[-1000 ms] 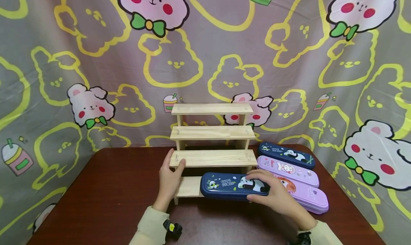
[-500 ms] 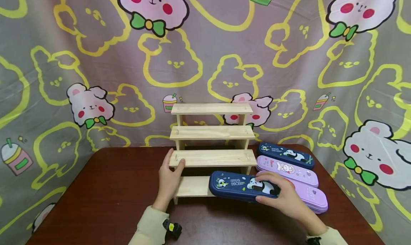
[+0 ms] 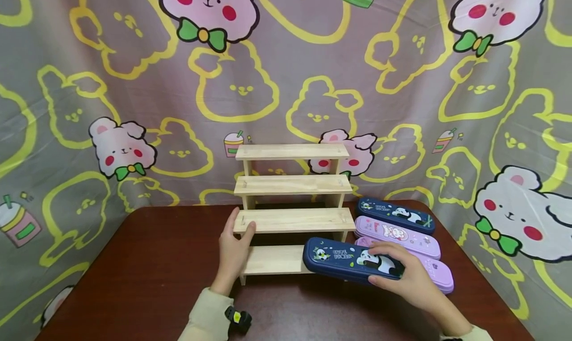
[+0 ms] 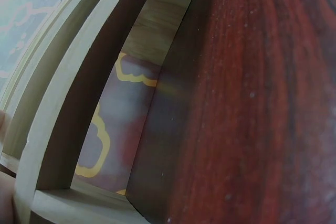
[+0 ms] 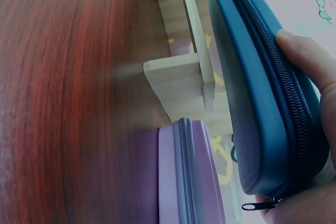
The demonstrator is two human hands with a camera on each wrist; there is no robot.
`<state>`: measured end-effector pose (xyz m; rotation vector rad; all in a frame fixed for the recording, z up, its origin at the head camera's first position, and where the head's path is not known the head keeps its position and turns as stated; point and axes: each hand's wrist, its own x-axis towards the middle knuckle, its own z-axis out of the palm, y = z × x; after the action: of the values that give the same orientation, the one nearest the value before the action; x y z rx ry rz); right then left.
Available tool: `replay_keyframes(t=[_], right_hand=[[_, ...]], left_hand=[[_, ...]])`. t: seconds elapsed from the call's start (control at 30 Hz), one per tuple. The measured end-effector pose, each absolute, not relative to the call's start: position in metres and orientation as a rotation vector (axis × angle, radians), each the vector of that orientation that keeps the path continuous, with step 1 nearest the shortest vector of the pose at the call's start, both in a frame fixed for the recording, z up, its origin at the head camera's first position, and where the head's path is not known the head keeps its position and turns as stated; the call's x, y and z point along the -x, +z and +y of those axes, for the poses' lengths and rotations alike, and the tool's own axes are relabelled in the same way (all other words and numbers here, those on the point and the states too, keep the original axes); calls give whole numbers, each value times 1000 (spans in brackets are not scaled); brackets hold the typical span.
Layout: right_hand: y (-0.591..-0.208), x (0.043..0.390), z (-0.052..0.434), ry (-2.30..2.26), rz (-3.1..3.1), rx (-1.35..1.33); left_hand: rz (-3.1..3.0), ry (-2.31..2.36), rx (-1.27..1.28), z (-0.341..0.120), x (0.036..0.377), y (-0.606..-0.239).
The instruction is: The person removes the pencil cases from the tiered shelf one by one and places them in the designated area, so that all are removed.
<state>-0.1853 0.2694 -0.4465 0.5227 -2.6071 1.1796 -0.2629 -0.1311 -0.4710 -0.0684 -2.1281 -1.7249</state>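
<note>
A dark blue pencil case (image 3: 344, 259) with a panda on its lid is gripped at its right end by my right hand (image 3: 406, 276). Its left end overlaps the lowest step of a tiered wooden shelf (image 3: 292, 221) in the head view. The right wrist view shows the case's zipper side (image 5: 262, 77), with the thumb along the zipper and the zipper pull hanging below. My left hand (image 3: 234, 251) holds the left end of the shelf's second step from the bottom, thumb on top. Only a bit of that hand shows at the edge of the left wrist view.
Right of the shelf, another blue panda pencil case (image 3: 395, 214) lies farthest back. In front of it are a lilac pencil case (image 3: 397, 234) and a second purple case (image 3: 438, 274), partly hidden by my right hand. A patterned curtain (image 3: 268, 58) hangs behind the brown table (image 3: 147, 266).
My right hand has drawn the blue pencil case to the right along the lowest step, baring more of that step's left part. My left hand keeps its hold on the shelf.
</note>
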Motion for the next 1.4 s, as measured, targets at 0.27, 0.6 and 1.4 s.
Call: replay_keyframes(t=[0.27, 0.6, 1.4], right_hand=[[-446, 181, 278, 1180, -2661, -422], [-451, 168, 296, 1117, -2702, -358], [-448, 135, 341, 1033, -2828, -138]], left_hand=[[-2128, -1731, 68, -131, 262, -470], [-2135, -1732, 65, -131, 262, -471], [-2142, -1721, 55, -131, 262, -470]])
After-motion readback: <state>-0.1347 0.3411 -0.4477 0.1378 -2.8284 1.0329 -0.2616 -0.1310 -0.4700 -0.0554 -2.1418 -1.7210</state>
